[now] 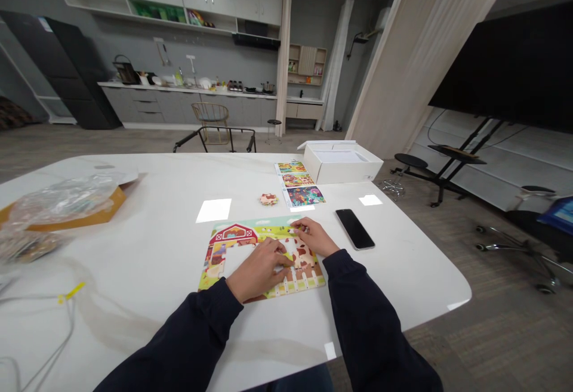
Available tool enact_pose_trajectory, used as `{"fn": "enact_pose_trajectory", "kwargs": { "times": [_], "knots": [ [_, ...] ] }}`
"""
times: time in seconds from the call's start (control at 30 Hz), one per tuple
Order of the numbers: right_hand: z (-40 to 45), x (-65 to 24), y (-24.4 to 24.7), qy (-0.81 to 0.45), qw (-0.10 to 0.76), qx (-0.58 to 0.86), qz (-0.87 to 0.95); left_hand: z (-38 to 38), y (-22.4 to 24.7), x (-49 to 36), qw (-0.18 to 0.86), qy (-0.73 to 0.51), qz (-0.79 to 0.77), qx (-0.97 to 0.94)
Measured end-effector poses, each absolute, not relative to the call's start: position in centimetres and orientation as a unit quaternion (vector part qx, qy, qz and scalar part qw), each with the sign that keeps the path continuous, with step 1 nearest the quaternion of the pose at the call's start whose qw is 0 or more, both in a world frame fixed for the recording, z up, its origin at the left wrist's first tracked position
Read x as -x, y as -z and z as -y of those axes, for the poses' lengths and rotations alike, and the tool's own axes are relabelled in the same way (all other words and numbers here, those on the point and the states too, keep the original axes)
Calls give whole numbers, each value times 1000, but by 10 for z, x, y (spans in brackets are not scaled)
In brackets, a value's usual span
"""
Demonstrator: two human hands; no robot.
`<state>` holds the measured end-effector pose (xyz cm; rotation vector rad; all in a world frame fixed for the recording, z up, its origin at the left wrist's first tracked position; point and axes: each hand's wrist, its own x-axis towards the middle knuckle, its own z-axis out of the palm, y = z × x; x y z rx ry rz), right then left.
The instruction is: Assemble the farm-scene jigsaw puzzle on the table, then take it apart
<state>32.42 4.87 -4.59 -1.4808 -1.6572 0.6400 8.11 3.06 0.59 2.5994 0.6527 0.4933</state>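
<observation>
A farm-picture puzzle board [233, 234] with a red barn, a fence and cow pieces lies on the white table. My left hand [262, 267] reaches over its middle, fingers bent close together near the cow pieces; what they hold, if anything, is hidden. At the board's upper right, my right hand [316, 237] has its thumb and fingers pinched near the edge of the cow area; any piece between them is too small to make out. A small stack of puzzle pieces [268, 199] lies just beyond the board.
Beyond the board stand a white open box [342, 172] and picture sheets [295, 181]. A black phone [354, 228] lies right of the board. Plastic bags [67, 198] on a brown envelope and a cable with a yellow tie [72, 292] are at the left.
</observation>
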Motion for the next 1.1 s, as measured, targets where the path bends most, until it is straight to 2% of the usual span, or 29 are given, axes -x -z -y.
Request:
{"fn": "enact_pose_trajectory", "kwargs": {
  "times": [0.67,1.1],
  "knots": [
    [-49,-325,47,-258,403,583,657,-32,0,-83,201,-192,-215,-936],
    [-49,-325,45,-252,399,581,663,-32,6,-83,287,-257,-229,-894]
  ]
}}
